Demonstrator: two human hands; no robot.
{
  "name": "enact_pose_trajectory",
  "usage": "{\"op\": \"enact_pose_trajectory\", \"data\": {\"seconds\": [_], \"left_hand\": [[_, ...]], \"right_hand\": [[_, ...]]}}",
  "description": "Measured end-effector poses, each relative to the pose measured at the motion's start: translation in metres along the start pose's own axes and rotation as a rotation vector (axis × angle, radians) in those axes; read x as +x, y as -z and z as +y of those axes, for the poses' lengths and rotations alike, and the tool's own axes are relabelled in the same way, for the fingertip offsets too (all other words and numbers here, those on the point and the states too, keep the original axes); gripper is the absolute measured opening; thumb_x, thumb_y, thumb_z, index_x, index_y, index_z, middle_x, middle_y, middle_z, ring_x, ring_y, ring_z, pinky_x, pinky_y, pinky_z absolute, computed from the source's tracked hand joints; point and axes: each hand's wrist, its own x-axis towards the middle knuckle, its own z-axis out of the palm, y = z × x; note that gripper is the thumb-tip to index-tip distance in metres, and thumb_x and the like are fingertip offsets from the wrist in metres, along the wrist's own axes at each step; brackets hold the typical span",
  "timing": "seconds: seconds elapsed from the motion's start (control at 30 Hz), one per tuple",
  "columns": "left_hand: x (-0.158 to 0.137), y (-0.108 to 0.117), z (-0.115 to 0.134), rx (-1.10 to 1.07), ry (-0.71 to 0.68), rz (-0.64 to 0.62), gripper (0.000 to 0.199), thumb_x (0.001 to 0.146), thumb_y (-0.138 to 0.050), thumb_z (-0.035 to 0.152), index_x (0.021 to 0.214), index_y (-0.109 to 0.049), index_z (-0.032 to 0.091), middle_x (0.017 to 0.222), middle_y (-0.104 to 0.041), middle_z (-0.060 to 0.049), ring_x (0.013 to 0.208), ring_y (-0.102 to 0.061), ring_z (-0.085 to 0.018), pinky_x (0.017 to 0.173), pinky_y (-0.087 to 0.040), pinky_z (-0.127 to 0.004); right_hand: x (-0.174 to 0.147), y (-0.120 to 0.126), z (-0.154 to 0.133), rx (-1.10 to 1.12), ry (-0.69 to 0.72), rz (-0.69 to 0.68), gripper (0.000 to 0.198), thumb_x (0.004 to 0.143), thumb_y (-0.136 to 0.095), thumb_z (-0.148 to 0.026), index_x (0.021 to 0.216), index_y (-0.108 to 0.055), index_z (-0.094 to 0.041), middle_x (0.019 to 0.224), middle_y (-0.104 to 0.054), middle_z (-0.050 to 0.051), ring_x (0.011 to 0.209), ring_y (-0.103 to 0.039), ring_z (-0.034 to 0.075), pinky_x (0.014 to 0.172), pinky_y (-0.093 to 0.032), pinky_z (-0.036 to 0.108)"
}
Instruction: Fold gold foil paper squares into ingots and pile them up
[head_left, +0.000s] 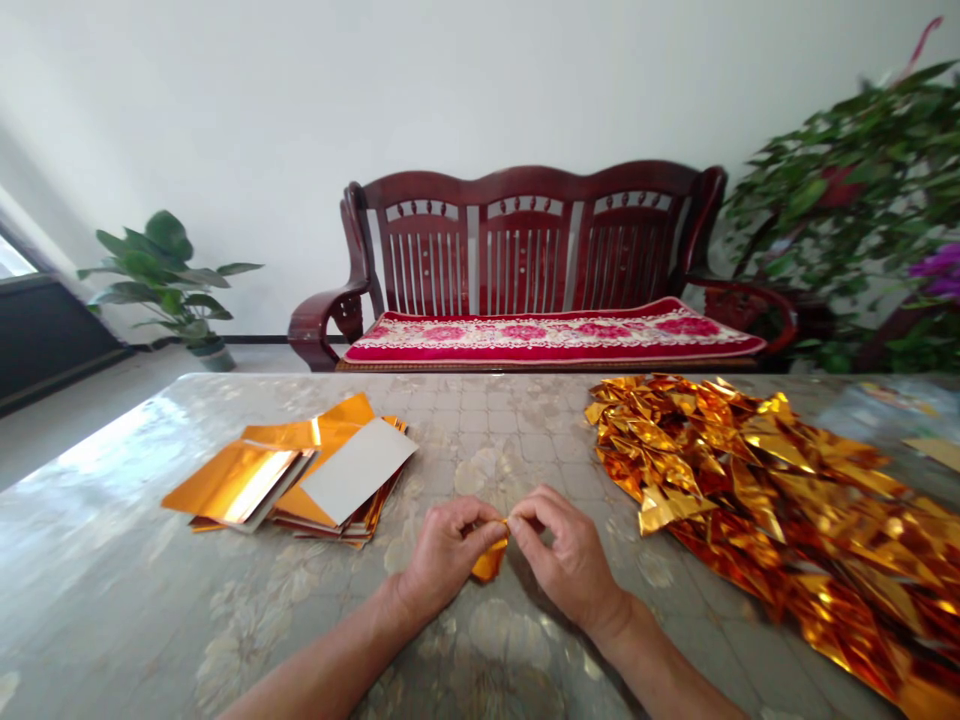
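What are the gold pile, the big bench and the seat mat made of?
Gold pile: probably foil-coated paper, mirror-shiny, with sharp creases and bright glints.
Bench: looks like varnished wood, dark red and glossy, with shaped slats.
Seat mat: likely soft cloth, dull rather than shiny, with a flowery pattern; I can't tell which fibre.

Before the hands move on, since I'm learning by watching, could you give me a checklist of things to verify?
1. Left hand pinching the gold foil piece: ok.
2. Right hand fingers at the piece's upper end: ok.
3. Flat sheets apart from both hands, on the left: ok.
4. Foil pile apart from both hands, on the right: ok.
5. Creases on the piece's underside: cannot tell, hidden.
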Motion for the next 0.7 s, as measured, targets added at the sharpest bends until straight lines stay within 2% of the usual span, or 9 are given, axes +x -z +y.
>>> {"op": "enact_pose_trajectory", "data": {"seconds": [0.17, 0.27, 0.43, 0.57, 0.7], "left_hand": [[0.0, 0.002, -0.001, 0.097, -0.018, -0.025, 0.014, 0.085, -0.063, 0.025, 0.08, -0.075, 0.019, 0.074, -0.072, 0.001, 0.069, -0.063, -0.013, 0.066, -0.042, -0.02], [0.001, 0.005, -0.002, 0.16, -0.037, -0.016, 0.012, 0.084, -0.066, 0.024, 0.078, -0.074, 0.019, 0.071, -0.071, 0.001, 0.067, -0.062, -0.013, 0.064, -0.04, -0.02], [0.002, 0.011, -0.002, 0.301, -0.132, -0.012, 0.024, 0.088, -0.065, 0.029, 0.067, -0.068, 0.018, 0.064, -0.066, 0.002, 0.061, -0.058, -0.011, 0.061, -0.036, -0.021], [0.002, 0.013, 0.003, 0.418, -0.211, 0.003, 0.028, 0.091, -0.063, 0.031, 0.066, -0.066, 0.019, 0.066, -0.064, 0.001, 0.065, -0.058, -0.011, 0.063, -0.035, -0.022], [0.002, 0.009, 0.006, 0.383, -0.183, -0.019, 0.021, 0.094, -0.057, 0.027, 0.078, -0.069, 0.021, 0.075, -0.067, 0.001, 0.072, -0.06, -0.012, 0.068, -0.038, -0.022]], "right_hand": [[0.0, -0.002, 0.003, 0.003, -0.013, 0.023, 0.019, 0.093, -0.052, -0.023, 0.075, -0.057, -0.02, 0.073, -0.054, -0.001, 0.068, -0.053, 0.013, 0.064, -0.039, 0.025], [-0.001, -0.004, 0.004, 0.038, -0.028, 0.044, 0.02, 0.094, -0.05, -0.025, 0.075, -0.056, -0.021, 0.073, -0.053, -0.001, 0.069, -0.053, 0.013, 0.065, -0.039, 0.024], [0.0, -0.005, 0.004, 0.065, -0.046, 0.058, 0.024, 0.095, -0.049, -0.028, 0.073, -0.054, -0.021, 0.072, -0.051, -0.002, 0.069, -0.052, 0.013, 0.065, -0.039, 0.024], [0.0, -0.004, 0.003, 0.089, -0.061, 0.061, 0.026, 0.096, -0.048, -0.03, 0.072, -0.054, -0.021, 0.071, -0.052, -0.001, 0.069, -0.052, 0.013, 0.066, -0.04, 0.024], [0.001, -0.005, 0.002, 0.094, -0.096, 0.056, 0.027, 0.095, -0.049, -0.031, 0.071, -0.054, -0.02, 0.07, -0.053, -0.002, 0.068, -0.053, 0.013, 0.065, -0.04, 0.024]]}}
